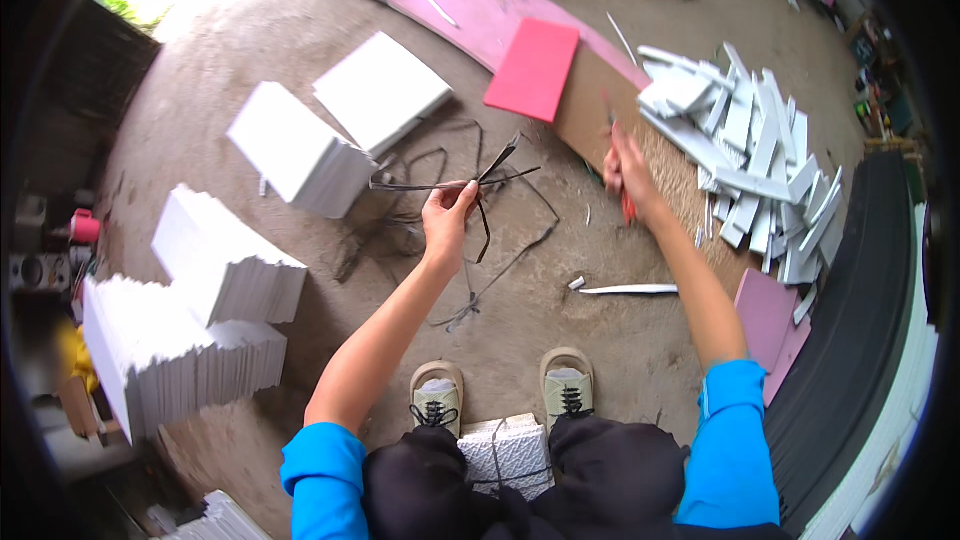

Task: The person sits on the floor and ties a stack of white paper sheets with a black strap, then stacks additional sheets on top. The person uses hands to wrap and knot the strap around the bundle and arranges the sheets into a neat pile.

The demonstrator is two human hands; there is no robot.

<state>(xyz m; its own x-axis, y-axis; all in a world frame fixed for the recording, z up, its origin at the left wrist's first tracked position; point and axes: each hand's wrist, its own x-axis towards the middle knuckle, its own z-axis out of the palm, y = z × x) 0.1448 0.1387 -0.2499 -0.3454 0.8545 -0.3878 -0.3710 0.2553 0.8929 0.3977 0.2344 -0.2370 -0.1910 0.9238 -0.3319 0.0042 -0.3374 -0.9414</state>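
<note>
Black strips (490, 180) fan out from my left hand (452, 218), which pinches them above the middle of the floor (530, 325), with a dark tangle of strapping (465, 314) lying below. I have the right hand (628, 168) closed around a red-handled tool (628, 206); motion blur keeps me from telling its kind. Beneath that hand runs a brown board (598, 110), a red sheet (535, 68) lying across its upper-left edge. Just right of the hand, a heap of white offcuts (765, 145) crowds the way, and black sheets (850, 360) line the floor's right edge. Toward its left edge I see white stacks (180, 355), with two white blocks (382, 90) nearer the tangle. A slim white strip (632, 290) lies between the arms. Close in, a tied white bundle (505, 460) fills the space between the legs, just behind the shoes (568, 390).
</note>
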